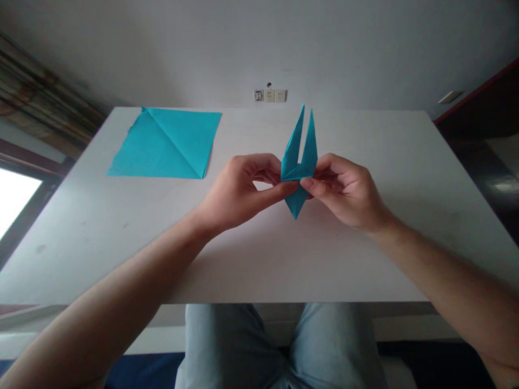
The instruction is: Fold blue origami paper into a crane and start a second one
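Note:
A folded blue paper figure [309, 154] is held up above the white table, with two long points upward like ears and one short point downward. My left hand [247, 189] pinches its left side, the thumb lying across the lower front. From the right, my right hand [348, 189] grips the other side, its thumb tip pressed on the front near the middle. Both thumb tips almost meet at the horizontal fold. Some fingers are hidden behind the paper.
A creased blue paper sheet [170, 143] lies at the table's back left, its left edge ragged. The white table [259, 270] ends at a wall with power sockets [270, 96]. A curtain [40, 92] hangs at the left. My legs are below the front edge.

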### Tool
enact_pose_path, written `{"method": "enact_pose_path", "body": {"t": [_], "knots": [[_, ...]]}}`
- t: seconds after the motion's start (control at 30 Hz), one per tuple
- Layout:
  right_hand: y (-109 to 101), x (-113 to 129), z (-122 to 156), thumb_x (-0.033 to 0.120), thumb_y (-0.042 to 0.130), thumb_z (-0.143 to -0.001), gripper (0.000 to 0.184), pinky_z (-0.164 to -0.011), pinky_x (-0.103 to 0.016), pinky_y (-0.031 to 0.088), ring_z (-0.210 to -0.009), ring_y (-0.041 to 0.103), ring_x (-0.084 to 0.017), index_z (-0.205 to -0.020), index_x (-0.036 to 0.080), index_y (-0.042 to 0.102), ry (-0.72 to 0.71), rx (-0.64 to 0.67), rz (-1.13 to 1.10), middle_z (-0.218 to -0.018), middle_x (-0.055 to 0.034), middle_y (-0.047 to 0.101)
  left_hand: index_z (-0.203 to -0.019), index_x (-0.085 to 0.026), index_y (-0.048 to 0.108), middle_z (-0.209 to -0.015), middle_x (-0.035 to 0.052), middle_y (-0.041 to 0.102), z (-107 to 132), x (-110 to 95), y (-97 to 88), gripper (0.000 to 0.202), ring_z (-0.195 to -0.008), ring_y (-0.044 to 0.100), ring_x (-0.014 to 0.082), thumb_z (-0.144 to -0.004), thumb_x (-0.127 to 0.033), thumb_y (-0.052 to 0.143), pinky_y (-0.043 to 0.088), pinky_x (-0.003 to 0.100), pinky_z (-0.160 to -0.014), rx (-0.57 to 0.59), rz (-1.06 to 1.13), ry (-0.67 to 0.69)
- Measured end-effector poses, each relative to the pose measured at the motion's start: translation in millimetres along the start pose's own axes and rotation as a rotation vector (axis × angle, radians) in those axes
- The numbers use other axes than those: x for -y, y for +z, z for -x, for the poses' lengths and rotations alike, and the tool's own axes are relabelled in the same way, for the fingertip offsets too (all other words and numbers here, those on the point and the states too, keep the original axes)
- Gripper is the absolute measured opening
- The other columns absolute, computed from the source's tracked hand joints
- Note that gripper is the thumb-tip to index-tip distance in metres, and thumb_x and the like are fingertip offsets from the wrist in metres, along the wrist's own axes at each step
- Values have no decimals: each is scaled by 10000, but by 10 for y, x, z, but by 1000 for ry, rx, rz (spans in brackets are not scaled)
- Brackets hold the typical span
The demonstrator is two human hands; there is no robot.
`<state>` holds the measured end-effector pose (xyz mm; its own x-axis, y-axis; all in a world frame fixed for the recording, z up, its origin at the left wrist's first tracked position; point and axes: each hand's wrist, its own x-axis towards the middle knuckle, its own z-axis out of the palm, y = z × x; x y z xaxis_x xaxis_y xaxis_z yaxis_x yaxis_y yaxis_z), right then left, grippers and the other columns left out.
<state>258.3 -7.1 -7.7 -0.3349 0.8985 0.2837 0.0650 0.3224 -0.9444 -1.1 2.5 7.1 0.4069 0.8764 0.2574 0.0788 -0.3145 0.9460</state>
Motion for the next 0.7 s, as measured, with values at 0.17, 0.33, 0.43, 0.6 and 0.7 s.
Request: {"method": "enact_pose_path", "body": {"t": [0.17,0.33,0.43,0.6,0.7], "knots": [[-7,-16,13,571,1065,-1007,272,-794,-398,679,-866,758,-233,-1069,358,906,-14,-6,-31,-1011,-11,847,-927,-237,832,-947,42,886,7,-8,12,467,-919,844,220,-975,-637,1070,745,367,-922,-14,-17,11],[27,3,-8,629,1060,-989,356,-801,-419,740,-819,770,-239,-1009,333,864,51,34,-84,-947,-5,827,-908,-228,802,-907,44,853,12,0,0,460,-876,808,208,-1010,-610,1038,702,355,-832,-14,-30,-1],[21,19,-21,647,1023,-1022,385,-766,-391,743,-800,785,-231,-989,310,840,39,30,-53,-927,-7,827,-895,-223,792,-880,42,829,-1,12,-14,505,-826,774,197,-1018,-660,1015,662,343,-758,0,-48,-32],[-26,29,-20,616,1051,-1003,392,-707,-350,692,-766,804,-232,-959,301,823,-3,4,84,-876,-11,833,-789,-240,747,-742,9,720,-33,36,-15,607,-704,643,172,-991,-747,1014,522,324,-618,-8,-101,-34],[-28,-10,-19,616,1039,-1014,383,-683,-350,678,-758,810,-240,-956,306,823,11,8,71,-867,-12,845,-778,-253,741,-737,2,725,-29,38,-23,594,-710,646,181,-975,-729,1035,535,343,-650,-61,-156,-10]]}}
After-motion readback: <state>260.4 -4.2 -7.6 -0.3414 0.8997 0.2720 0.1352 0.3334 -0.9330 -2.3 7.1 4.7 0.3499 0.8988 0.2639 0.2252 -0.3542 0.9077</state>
